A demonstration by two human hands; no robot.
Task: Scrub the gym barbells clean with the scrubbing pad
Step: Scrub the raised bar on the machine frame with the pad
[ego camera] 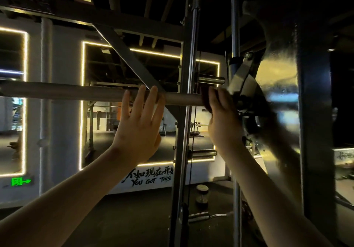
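A dim gym: a barbell racked on a steel frame, a dumbbell on the dark floor, a painted "YOU GOT THIS" slogan on the wall.

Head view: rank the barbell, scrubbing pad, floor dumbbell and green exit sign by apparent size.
1. barbell
2. pad and dumbbell: they look alike; the right hand hides part of the pad, and the dumbbell is farther away
3. exit sign

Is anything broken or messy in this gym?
Nothing looks broken or spilled. The right hand holds the scrubbing pad on the barbell. Only a dumbbell and a short bar sit loose on the floor.
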